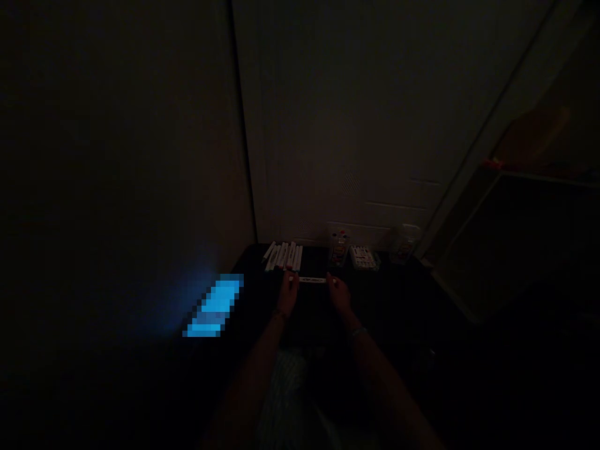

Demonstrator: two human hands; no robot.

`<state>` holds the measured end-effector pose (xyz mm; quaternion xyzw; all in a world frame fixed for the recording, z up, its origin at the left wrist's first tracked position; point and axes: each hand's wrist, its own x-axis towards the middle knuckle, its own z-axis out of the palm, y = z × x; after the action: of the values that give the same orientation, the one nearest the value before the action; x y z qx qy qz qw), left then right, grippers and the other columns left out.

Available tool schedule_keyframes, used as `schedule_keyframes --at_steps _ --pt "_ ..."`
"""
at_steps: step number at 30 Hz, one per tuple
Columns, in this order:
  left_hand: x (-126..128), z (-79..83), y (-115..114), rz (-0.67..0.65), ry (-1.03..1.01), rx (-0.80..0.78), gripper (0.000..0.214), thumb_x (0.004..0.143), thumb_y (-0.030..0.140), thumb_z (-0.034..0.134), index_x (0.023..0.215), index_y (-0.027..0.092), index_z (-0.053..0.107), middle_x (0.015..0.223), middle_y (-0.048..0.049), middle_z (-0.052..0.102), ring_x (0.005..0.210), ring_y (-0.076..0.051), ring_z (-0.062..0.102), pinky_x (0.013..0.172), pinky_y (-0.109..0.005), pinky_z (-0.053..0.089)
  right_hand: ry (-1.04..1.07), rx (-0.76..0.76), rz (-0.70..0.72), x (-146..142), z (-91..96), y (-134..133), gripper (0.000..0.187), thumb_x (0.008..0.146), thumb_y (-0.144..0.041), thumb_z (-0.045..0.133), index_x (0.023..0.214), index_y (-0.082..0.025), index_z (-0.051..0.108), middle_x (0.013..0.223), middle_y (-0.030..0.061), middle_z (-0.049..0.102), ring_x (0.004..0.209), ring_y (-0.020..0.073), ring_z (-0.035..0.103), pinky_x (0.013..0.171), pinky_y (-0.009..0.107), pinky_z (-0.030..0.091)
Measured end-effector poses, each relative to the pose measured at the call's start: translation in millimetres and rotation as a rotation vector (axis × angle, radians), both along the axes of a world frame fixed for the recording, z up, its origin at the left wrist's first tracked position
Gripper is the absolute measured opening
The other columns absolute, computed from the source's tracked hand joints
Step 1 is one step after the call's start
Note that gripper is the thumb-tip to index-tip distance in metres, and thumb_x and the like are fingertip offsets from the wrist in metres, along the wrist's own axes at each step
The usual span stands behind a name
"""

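Observation:
In very dim light, my left hand [288, 292] and my right hand [339, 294] hold a white marker [312, 280] level between them, one hand closed on each end. Dark print shows along its barrel. Just beyond my left hand lies a row of several white markers [284, 256], side by side on the dark table. Past my right hand, a clear case [338, 250] with a few coloured-tipped items stands upright. To its right is a clear pack of white markers [363, 257]. The exact finger positions are hard to make out in the dark.
A second clear case [404, 244] stands at the table's back right, near the wall [328, 137]. A glowing, pixelated blue screen [215, 309] is at the left. The dark table [319, 319] meets the wall at the back.

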<state>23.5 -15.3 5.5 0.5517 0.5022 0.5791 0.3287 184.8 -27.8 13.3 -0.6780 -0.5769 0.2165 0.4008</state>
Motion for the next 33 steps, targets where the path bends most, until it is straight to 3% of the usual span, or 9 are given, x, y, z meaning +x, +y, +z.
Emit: schedule_keyframes --at_steps 9,19,33 --pt "-2.5 -3.0 1.9 0.020 0.036 0.015 0.032 0.075 0.049 0.043 0.080 0.018 0.049 0.062 0.0022 0.046 0.057 -0.010 0.045 0.056 -0.022 0.037 0.009 -0.009 0.008 -0.9 1.2 -0.3 0.055 0.080 -0.059 0.023 0.077 -0.021 0.063 0.072 0.0026 0.062 0.067 0.0134 0.055 0.059 0.020 0.036" --pt "-1.3 5.4 -3.3 0.011 -0.001 -0.009 0.031 0.075 0.049 0.042 0.078 0.019 0.048 0.059 0.0023 0.043 0.056 -0.011 0.043 0.055 -0.023 0.036 -0.013 -0.002 0.025 1.1 1.7 -0.6 0.056 0.080 -0.059 0.023 0.077 -0.020 0.064 0.073 0.0026 0.062 0.069 0.0138 0.056 0.059 0.020 0.036" --pt "0.7 -2.5 2.0 -0.029 -0.038 -0.012 0.028 0.076 0.046 0.042 0.083 0.019 0.046 0.059 0.0038 0.043 0.053 -0.008 0.041 0.054 -0.021 0.035 0.018 0.026 -0.004 0.1 -1.8 -0.2 0.053 0.080 -0.058 0.021 0.080 -0.022 0.060 0.074 0.0006 0.061 0.068 0.0125 0.053 0.059 0.019 0.035"
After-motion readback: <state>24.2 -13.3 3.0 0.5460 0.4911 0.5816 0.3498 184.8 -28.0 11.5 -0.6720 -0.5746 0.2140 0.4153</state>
